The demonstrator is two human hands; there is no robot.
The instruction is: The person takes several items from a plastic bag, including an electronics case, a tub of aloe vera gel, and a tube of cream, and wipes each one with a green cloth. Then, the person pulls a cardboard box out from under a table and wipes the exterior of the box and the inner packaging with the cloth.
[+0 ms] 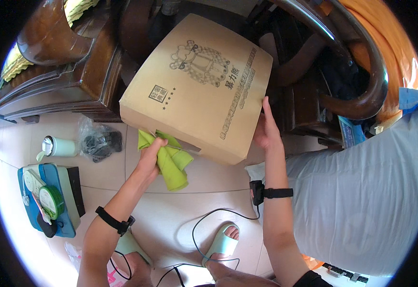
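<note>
A large cardboard box [194, 118], tilted in front of me, has a printed bear figure and writing on its upper face. My left hand [148, 158] grips its near edge by a cut handle slot [191, 146]. Bunched in that same hand is a lime-green cloth [175, 170], which hangs below the slot. Against the box's right side rests my right hand [269, 131], thumb up along the edge and the other fingers partly hidden. Whatever supports the box from beneath is out of sight.
Carved dark wooden furniture [97, 71] flanks the box at left, with a curved wooden armrest [377, 97] at right. A grey fabric-covered bulk [352, 186] stands beside my right arm. On the floor are a pale green tumbler [63, 147], a plastic bag [99, 140] and a loose black cable [198, 222].
</note>
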